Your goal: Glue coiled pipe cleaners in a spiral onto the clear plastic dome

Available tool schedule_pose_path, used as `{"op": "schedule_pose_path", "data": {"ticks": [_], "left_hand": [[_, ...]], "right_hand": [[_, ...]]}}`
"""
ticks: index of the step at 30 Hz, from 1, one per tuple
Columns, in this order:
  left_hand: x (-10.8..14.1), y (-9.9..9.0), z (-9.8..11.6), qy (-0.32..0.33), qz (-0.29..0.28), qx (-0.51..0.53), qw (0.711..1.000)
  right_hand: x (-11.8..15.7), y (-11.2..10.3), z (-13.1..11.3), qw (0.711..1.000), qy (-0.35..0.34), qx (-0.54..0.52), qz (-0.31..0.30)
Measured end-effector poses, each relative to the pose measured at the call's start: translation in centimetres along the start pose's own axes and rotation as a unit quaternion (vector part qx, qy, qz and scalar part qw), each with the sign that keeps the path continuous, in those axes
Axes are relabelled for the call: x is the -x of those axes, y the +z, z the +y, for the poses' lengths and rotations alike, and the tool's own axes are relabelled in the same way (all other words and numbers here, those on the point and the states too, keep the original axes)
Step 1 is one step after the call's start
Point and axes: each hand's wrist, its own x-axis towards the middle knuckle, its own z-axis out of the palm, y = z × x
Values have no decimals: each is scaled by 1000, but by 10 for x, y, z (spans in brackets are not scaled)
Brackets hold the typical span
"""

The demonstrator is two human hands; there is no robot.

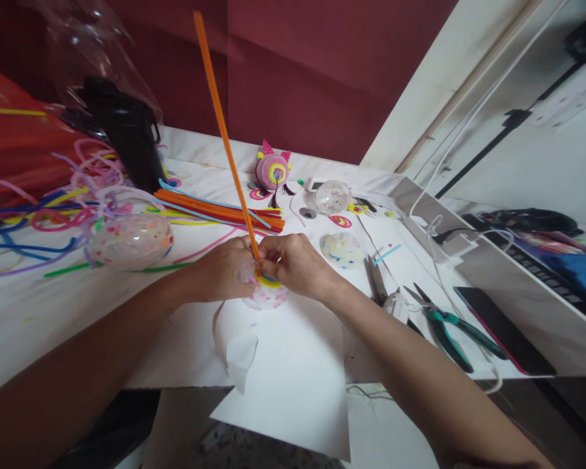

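Observation:
Over the front of the table, my left hand (219, 273) is closed around the side of a clear, pink-speckled plastic dome (266, 299). Rings of yellow and blue pipe cleaner (269, 280) lie on the dome's top. My right hand (297, 260) pinches the lower end of an orange pipe cleaner (227, 143) against these rings. Its long free end rises up and to the left. Both hands' fingertips meet at the dome and partly hide it. A white paper sheet (293, 371) lies beneath and hangs over the table edge.
Orange pipe cleaners (219, 210) lie bundled behind my left hand, with a speckled clear dome (131, 241) farther left. A pink striped ball ornament (273, 170) stands at the back. On the right are scissors (378, 283), green-handled pliers (449, 326) and a phone (502, 329).

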Motion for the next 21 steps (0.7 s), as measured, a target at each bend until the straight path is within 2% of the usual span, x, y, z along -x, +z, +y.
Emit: {"op": "schedule_pose_path", "data": {"ticks": [14, 21], "left_hand": [[-1, -1, 0, -18, -16, 1, 1000], [0, -1, 0, -35, -9, 9, 999]], "right_hand": [[2, -8, -3, 999, -4, -36, -22], [0, -8, -1, 998, 2, -62, 1]]}}
